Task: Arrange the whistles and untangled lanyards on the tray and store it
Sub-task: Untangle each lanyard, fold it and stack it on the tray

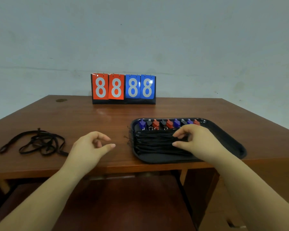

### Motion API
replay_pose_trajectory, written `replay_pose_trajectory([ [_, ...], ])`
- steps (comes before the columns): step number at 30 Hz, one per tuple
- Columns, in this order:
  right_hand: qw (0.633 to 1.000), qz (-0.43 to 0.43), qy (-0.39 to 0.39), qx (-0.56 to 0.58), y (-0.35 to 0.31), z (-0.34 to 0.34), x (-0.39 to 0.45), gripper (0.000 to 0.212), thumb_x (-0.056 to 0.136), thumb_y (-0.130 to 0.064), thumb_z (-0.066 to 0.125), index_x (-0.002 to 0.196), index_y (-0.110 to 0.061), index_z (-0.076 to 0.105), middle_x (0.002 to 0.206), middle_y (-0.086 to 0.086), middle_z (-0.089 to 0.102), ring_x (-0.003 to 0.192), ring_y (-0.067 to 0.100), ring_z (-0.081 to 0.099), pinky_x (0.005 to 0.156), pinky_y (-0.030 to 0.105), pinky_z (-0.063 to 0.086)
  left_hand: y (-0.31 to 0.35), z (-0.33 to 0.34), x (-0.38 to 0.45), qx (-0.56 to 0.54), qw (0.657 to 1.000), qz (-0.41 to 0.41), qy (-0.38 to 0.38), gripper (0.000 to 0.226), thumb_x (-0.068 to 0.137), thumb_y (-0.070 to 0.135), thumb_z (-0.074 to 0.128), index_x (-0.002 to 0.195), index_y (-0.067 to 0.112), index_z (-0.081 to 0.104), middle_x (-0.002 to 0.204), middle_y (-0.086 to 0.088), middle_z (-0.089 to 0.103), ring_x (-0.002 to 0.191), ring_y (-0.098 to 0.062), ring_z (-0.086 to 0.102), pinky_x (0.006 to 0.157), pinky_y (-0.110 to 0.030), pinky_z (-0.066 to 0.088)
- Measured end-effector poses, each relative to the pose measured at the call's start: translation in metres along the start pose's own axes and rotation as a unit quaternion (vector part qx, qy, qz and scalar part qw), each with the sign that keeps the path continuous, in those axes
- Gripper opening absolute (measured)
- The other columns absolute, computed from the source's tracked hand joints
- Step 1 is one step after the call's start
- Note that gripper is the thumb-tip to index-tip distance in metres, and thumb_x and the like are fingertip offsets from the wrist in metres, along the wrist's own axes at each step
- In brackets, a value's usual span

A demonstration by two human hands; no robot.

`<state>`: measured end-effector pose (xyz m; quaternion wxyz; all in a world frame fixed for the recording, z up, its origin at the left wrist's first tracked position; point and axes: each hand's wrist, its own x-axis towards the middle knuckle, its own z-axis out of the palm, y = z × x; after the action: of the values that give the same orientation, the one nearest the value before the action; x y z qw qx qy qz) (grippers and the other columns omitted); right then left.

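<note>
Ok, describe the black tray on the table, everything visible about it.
The black tray is a shallow rectangle with rounded corners and a raised rim, apparently plastic. It lies flat near the wooden table's front edge, right of centre. A row of blue, black and red whistles lines its far side; straightened black lanyards lie across the middle. The right hand rests on them.

Scoreboard [123, 88] flip cards read 8 8 8 8 (two red, two blue).

Surfaces: wood, plastic, cord.
Table [83, 117] polished brown wood, faintly glossy; tray [227, 139] smooth black plastic; whistles [169, 123] shiny coloured plastic with metal rings; lanyards [155, 144] matt black woven cord.
</note>
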<state>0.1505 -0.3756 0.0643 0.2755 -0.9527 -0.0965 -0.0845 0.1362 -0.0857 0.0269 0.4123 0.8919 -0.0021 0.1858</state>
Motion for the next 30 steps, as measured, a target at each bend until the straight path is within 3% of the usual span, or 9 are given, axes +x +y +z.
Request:
replay_pose_trajectory([
  [3,0.998,-0.049,-0.028,0.021,-0.045,0.024,0.003,0.017,0.079,-0.032,0.072,0.091,-0.036,0.061,0.089,-0.016,0.06,0.065,-0.004,0.048,0.06,0.012,0.033,-0.024,-0.033,-0.004,0.036,0.999,0.019,-0.001,0.009,0.08,0.028,0.071,0.084,0.033,0.065,0.088,0.008,0.062,0.083,-0.007,0.057,0.076,-0.029,0.046],
  [7,0.991,-0.112,-0.074,0.027,-0.103,0.073,0.006,0.015,0.079,-0.033,0.071,0.093,-0.028,0.066,0.081,-0.015,0.058,0.062,-0.003,0.048,0.061,0.012,0.037,-0.056,-0.063,-0.008,0.144,0.988,0.043,-0.029,0.022,0.085,0.034,0.064,0.108,0.034,0.065,0.109,0.015,0.059,0.112,-0.009,0.05,0.099,-0.032,0.04],
  [10,0.985,-0.141,-0.102,0.018,-0.136,0.11,0.011,0.017,0.08,-0.033,0.07,0.096,-0.027,0.066,0.086,-0.014,0.057,0.071,0.001,0.049,0.073,0.02,0.044,-0.073,-0.068,-0.011,0.164,0.985,0.044,-0.035,0.034,0.087,0.037,0.061,0.121,0.032,0.06,0.121,0.014,0.055,0.122,-0.009,0.042,0.105,-0.03,0.032],
  [16,0.987,-0.105,-0.117,-0.019,-0.171,0.151,0.021,0.042,0.086,-0.039,0.062,0.125,-0.027,0.054,0.114,-0.004,0.055,0.103,0.014,0.055,0.088,0.028,0.045,-0.092,-0.061,-0.014,0.121,0.99,0.067,-0.016,0.035,0.09,0.035,0.057,0.124,0.03,0.057,0.118,0.013,0.055,0.119,-0.009,0.044,0.103,-0.024,0.029],
  [21,0.992,-0.104,-0.073,-0.015,-0.171,0.163,0.018,0.009,0.088,-0.037,0.057,0.092,-0.03,0.062,0.096,-0.009,0.054,0.087,0.008,0.052,0.076,0.025,0.043,-0.098,-0.058,-0.019,0.116,0.986,0.117,0.028,0.027,0.089,0.031,0.06,0.114,0.027,0.066,0.098,0.012,0.055,0.102,-0.009,0.047,0.093,-0.02,0.033],
  [24,0.992,-0.114,-0.046,0.031,-0.165,0.162,0.012,0.006,0.088,-0.035,0.058,0.083,-0.032,0.057,0.079,-0.014,0.052,0.073,0.003,0.049,0.065,0.02,0.038,-0.1,-0.055,-0.023,0.124,0.982,0.133,0.05,0.014,0.084,0.031,0.066,0.097,0.027,0.072,0.089,0.012,0.057,0.09,-0.009,0.046,0.087,-0.032,0.042],
  [26,0.991,-0.109,-0.037,0.064,-0.161,0.158,0.008,0.007,0.088,-0.033,0.06,0.081,-0.031,0.057,0.074,-0.013,0.055,0.069,0.002,0.05,0.062,0.018,0.04,-0.101,-0.053,-0.024,0.131,0.976,0.157,0.079,0.007,0.081,0.034,0.069,0.084,0.028,0.07,0.087,0.012,0.056,0.089,-0.008,0.044,0.081,-0.033,0.039],
  [30,0.989,-0.089,0.007,0.115,-0.15,0.148,-0.001,0.01,0.086,-0.029,0.063,0.077,-0.029,0.06,0.075,-0.011,0.061,0.071,0.001,0.055,0.064,0.014,0.042,-0.096,-0.052,-0.024,0.105,0.975,0.185,0.072,0.031,0.084,0.051,0.045,0.081,0.025,0.062,0.089,0.012,0.06,0.094,-0.004,0.048,0.086,-0.022,0.03],
])
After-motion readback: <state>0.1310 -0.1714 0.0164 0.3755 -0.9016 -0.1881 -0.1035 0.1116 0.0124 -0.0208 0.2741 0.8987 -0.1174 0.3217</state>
